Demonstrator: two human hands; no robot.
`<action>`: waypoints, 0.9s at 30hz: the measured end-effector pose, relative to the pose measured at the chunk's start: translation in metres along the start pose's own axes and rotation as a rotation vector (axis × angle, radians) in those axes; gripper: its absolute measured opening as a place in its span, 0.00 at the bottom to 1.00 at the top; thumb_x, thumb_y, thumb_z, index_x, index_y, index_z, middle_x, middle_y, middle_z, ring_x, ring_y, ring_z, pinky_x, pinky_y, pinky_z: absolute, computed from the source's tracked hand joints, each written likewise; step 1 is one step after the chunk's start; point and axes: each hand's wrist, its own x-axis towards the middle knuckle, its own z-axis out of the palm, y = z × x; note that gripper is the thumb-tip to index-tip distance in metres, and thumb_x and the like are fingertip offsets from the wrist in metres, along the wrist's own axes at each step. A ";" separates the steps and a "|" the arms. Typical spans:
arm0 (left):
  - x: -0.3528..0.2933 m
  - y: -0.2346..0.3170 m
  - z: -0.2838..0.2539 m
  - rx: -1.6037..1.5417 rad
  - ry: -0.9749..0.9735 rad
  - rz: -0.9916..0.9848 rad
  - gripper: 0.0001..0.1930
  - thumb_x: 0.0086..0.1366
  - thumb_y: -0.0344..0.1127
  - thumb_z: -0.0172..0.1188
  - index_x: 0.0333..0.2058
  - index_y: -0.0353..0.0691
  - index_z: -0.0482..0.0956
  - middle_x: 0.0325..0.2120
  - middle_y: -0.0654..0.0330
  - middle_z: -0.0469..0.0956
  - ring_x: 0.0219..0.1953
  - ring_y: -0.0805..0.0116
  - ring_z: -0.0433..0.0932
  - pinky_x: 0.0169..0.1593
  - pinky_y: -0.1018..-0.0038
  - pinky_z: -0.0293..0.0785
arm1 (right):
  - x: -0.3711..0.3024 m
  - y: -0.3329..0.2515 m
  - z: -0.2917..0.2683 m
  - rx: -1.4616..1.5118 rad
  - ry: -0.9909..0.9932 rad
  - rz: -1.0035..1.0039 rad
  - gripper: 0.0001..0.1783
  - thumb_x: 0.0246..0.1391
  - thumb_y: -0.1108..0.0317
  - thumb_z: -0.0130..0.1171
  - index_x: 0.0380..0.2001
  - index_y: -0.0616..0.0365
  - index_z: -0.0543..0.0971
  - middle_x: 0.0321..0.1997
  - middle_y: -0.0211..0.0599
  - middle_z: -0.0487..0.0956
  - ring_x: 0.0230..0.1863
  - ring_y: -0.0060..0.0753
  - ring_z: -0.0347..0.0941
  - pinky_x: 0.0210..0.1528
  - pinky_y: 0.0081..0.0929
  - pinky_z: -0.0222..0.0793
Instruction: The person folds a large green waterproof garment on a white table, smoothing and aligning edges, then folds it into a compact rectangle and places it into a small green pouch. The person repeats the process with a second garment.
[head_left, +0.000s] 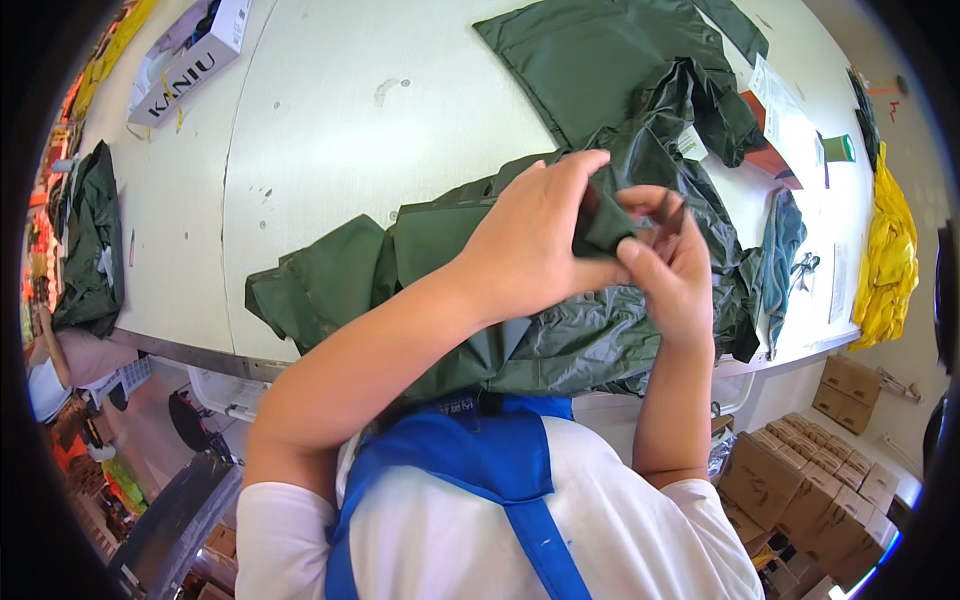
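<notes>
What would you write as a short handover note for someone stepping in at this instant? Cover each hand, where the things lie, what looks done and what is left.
Left hand: pinching a small fold of the dark green garment, raised off the table.
Right hand: gripping the same fold from the other side, fingers closed on it.
Garment: crumpled on the white table at the near edge, partly draped over it.
Done: a flat folded green piece lies farther back.
Left: the garment in hand is still bunched, not laid flat.
Nearby: yellow cloth at the far right; cardboard boxes on the floor.
</notes>
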 end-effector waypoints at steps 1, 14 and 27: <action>0.004 0.004 -0.004 -0.091 0.053 -0.096 0.37 0.47 0.37 0.69 0.53 0.34 0.61 0.37 0.46 0.75 0.44 0.49 0.74 0.47 0.63 0.69 | 0.000 -0.011 0.000 0.066 -0.067 -0.026 0.26 0.46 0.77 0.61 0.51 0.64 0.69 0.47 0.31 0.71 0.26 0.07 0.59 0.28 0.07 0.56; -0.028 0.014 -0.055 -1.153 0.020 -0.463 0.25 0.54 0.21 0.53 0.54 0.32 0.69 0.41 0.61 0.76 0.42 0.73 0.74 0.49 0.75 0.69 | 0.027 -0.018 0.048 -0.225 0.111 -0.097 0.20 0.44 0.75 0.66 0.42 0.62 0.74 0.32 0.23 0.73 0.23 0.07 0.52 0.23 0.09 0.50; -0.014 -0.025 -0.374 0.706 0.690 -0.402 0.24 0.63 0.34 0.54 0.58 0.41 0.66 0.52 0.54 0.72 0.47 0.62 0.74 0.51 0.70 0.69 | 0.100 0.091 -0.070 -0.662 0.631 -0.099 0.34 0.45 0.52 0.68 0.48 0.68 0.73 0.48 0.50 0.74 0.49 0.42 0.70 0.54 0.33 0.65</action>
